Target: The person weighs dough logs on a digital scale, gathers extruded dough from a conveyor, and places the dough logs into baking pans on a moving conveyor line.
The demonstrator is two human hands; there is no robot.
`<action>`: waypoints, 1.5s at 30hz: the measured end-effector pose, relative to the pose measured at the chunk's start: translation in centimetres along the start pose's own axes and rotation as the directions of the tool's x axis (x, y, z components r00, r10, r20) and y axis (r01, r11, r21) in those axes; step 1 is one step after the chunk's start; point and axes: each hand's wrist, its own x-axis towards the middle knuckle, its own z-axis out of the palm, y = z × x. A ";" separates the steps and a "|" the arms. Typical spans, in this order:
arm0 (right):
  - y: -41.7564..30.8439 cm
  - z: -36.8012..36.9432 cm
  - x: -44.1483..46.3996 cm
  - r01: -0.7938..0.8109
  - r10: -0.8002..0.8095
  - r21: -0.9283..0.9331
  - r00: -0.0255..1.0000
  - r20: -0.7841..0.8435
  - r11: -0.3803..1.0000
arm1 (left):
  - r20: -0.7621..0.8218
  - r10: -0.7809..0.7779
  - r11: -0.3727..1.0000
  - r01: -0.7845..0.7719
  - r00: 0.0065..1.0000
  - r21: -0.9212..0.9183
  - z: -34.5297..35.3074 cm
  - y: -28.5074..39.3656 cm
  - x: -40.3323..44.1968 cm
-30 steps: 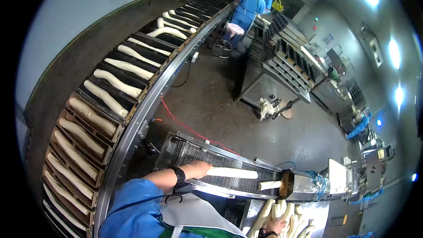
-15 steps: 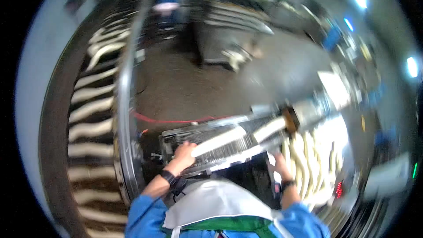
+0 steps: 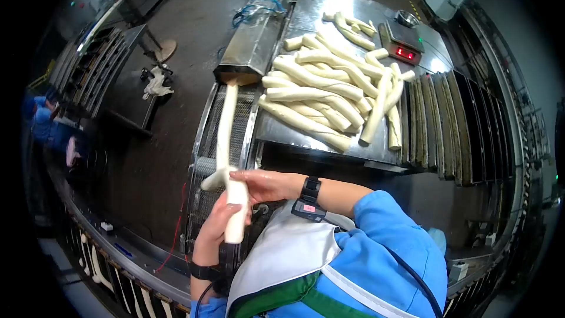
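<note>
A pale dough roll [image 3: 235, 224] is held over the near end of the mesh conveyor [image 3: 206, 203]. My left hand [image 3: 220, 218] is wrapped round its lower part, and my right hand [image 3: 262, 185] grips it higher up from the right. Behind my hands a long dough strip [image 3: 225, 123] comes out of the metal machine housing [image 3: 247, 50] along the belt. Another short dough end [image 3: 212, 181] lies crosswise at the left of the grip. How the pieces meet under my fingers is hidden.
Many dough rolls [image 3: 318, 85] are piled on the steel table [image 3: 294, 136], right of the conveyor. A scale [image 3: 401, 44] with a red display stands behind them. Upright trays [image 3: 435, 123] line the right side. A co-worker in blue [image 3: 42, 119] is at the far left.
The view has swung right to the steel table. My right hand has left the table side and joined my left hand on the dough. The dough strip reaches further out of the machine.
</note>
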 end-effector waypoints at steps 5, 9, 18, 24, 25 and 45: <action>-6.5 0.0 -7.4 0.486 -0.494 -0.091 0.856 -0.154 0.869 | 0.317 -0.077 0.970 -0.003 0.945 0.245 7.3 3.8 3.9; -10.9 -0.5 -16.8 0.707 -0.820 -0.416 0.510 -0.261 0.572 | 0.355 -0.098 0.851 -0.107 0.930 0.515 5.0 3.8 6.2; -12.1 -18.9 -23.5 0.492 -0.852 -0.819 -0.253 -0.458 0.294 | -0.345 0.527 0.313 0.200 0.776 0.928 -13.5 -6.2 8.4; -10.1 -25.2 -22.7 0.081 -0.571 -0.667 -0.446 -0.689 0.741 | -0.488 0.377 0.393 0.341 0.787 0.854 -12.9 -7.9 7.0; -10.1 -26.1 -23.0 0.033 -0.558 -0.621 -0.407 -0.724 0.783 | -0.388 0.516 0.301 0.262 0.764 0.917 -15.2 -10.5 7.0; -14.6 -14.8 -3.6 -0.642 -0.855 -0.637 0.516 0.050 -0.425 | -0.814 0.466 0.682 0.445 0.346 0.580 -6.2 -14.2 -7.3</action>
